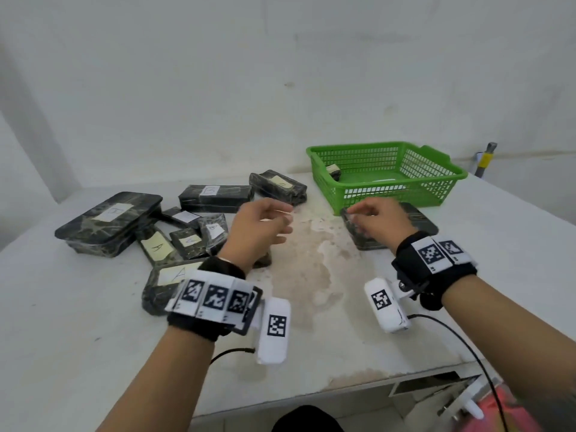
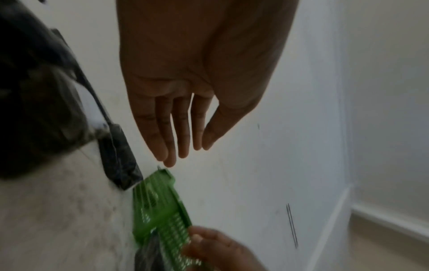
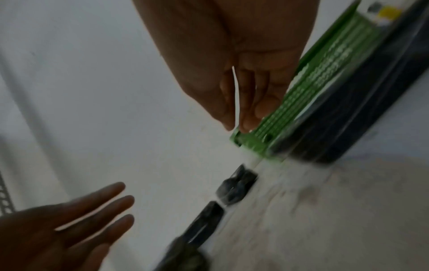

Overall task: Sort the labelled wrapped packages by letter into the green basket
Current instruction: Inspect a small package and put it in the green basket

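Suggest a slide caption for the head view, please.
Both hands, left and right, hover empty between labelled packages and the green basket.

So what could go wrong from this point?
Both the left hand and the right hand hover holding nothing, so sorting is barely begun: the green basket holds one small package. The flat package under the right hand lies against the basket, so lifting it may nudge the basket. Its label is hidden, so it could be mis-sorted.

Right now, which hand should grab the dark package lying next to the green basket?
Probably the right hand: it hovers open directly over that package beside the green basket. The left hand is farther away.
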Available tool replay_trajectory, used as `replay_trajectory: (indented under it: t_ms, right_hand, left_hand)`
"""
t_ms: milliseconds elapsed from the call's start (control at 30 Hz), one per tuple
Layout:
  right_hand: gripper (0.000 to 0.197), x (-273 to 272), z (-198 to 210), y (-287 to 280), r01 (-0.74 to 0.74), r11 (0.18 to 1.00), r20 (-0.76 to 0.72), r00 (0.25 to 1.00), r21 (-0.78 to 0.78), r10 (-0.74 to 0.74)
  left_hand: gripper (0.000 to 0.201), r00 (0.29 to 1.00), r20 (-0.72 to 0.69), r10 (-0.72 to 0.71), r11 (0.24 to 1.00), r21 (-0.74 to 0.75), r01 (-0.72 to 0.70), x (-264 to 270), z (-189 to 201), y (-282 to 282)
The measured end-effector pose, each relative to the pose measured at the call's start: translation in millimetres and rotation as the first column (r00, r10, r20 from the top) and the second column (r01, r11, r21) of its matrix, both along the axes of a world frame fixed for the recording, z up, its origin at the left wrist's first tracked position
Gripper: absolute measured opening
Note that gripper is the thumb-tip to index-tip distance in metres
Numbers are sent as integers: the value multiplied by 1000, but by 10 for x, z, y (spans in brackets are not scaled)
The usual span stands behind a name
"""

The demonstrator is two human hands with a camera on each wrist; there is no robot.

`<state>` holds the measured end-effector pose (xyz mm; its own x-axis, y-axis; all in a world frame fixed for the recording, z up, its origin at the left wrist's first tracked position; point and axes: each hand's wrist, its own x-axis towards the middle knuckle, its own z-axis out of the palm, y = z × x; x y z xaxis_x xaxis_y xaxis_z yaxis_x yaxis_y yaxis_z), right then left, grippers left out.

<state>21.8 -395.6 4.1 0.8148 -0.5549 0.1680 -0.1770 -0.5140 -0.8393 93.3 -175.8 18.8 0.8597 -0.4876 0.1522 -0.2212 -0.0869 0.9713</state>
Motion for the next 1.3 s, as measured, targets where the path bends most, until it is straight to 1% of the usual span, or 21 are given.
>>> replay_trajectory:
  t_ms: [33,67,100,167,267,300,367,467,533,567,633,700,733,767,800,900,967,1067,1133,1200,1300]
  right_hand:
    - [4,56,-9,195,-72,991,-12,997,114,74]
    - [3,141,-39,384,-128,966,-22,990,225,136]
    - [5,217,-71,548,-164,935,-25,983,314,181]
    - [16,416,-139,810,-184,895,-28,977,406,213]
    - [40,683,-175,1007,-157,908,-98,973,389,210]
    - [44,749,-171,1037,-158,911,-127,967,382,221]
    - [42,857,-190,1062,-179,908,-182,948,379,262]
    - [30,932,-241,1047,-208,913,-218,930,350,295]
    - [19,964,-288,993,-213,881,-162,939,423,304]
    - [13,974,-313,957,-217,842,-115,944,493,311]
    - [13,960,-355,896,-239,729,14,954,641,300]
    - [13,931,-360,870,-303,572,203,951,762,234]
    - [12,919,-349,865,-348,507,292,937,789,190]
    - [11,906,-331,873,-392,463,367,919,795,146]
    - [11,893,-302,891,-430,442,427,897,787,111]
    - [14,853,-225,989,-511,434,535,841,742,78]
    - [17,814,-186,1095,-556,443,573,812,704,108]
    - [20,773,-170,1248,-621,442,625,764,648,157]
    - [20,749,-164,1315,-651,455,653,736,608,180]
    - [22,731,-156,1362,-660,486,663,722,573,199]
    - [30,698,-120,1383,-649,527,656,725,548,211]
  left_hand:
    - [10,999,-39,38,998,-45,-39,37,22,140]
    - [11,995,-62,78,994,-75,-83,86,36,282]
    - [12,991,-75,111,989,-94,-118,128,43,383]
    - [13,982,-95,161,978,-116,-171,206,41,560]
    - [9,971,-162,173,969,-148,-198,288,4,714]
    - [8,968,-185,170,966,-162,-201,311,-10,745]
    - [7,963,-220,159,962,-186,-201,351,-32,789]
    - [8,961,-244,131,959,-215,-186,410,-47,799]
    - [8,961,-253,112,956,-236,-173,458,-45,785]
    - [8,962,-253,104,953,-251,-169,484,-43,769]
    - [7,965,-247,88,933,-320,-167,508,-33,733]
    - [8,976,-202,81,897,-412,-160,521,-30,685]
    - [8,982,-171,85,881,-447,-154,528,-38,658]
    - [8,985,-146,86,869,-473,-146,525,-44,642]
    - [8,988,-131,83,860,-491,-138,520,-54,631]
    - [11,987,-150,54,847,-517,-125,504,-118,613]
    - [21,987,-159,13,843,-529,-96,480,-150,619]
    - [41,995,-97,-21,851,-524,-33,440,-179,616]
    - [46,998,-55,-29,860,-510,-3,398,-180,596]
    - [43,1000,-9,-17,869,-495,11,364,-189,569]
    - [29,1000,29,2,849,-527,13,343,-192,569]
